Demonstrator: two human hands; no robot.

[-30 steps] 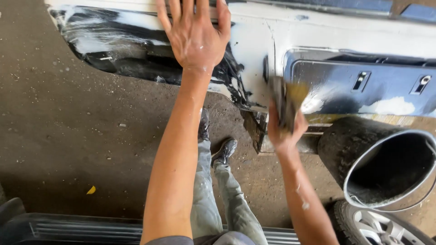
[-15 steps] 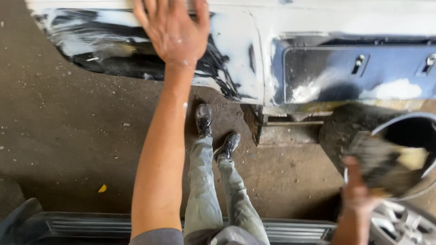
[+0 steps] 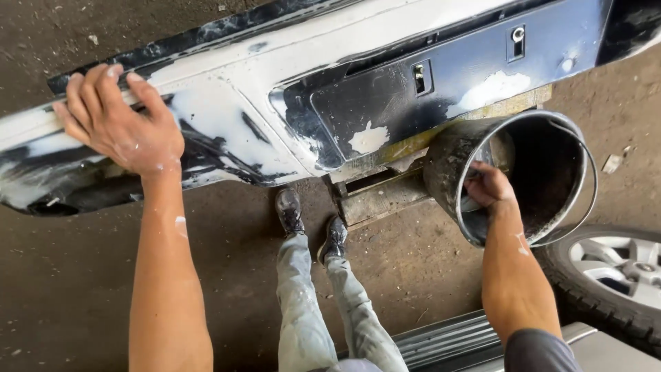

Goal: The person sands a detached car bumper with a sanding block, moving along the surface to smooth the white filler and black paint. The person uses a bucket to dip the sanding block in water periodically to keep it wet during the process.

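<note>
Glossy patchy bumper (image 3: 385, 103); grimy metal bucket (image 3: 447, 172)

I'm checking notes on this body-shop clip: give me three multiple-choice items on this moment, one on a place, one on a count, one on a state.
1. Where is the right hand?
A. Reaching into the bucket
B. Flat on the wheel
C. On a shoe

2. How many shoes show on the floor?
A. One
B. Two
C. Four

3. How does the left hand rest on the car panel?
A. Clenched in a fist
B. Pinching a brush
C. Laid open, fingers spread

Key: 1 A, the fingers pass the bucket's rim; 2 B, a pair stands below the panel; 3 C, the palm lies on the white-smeared surface.
</note>
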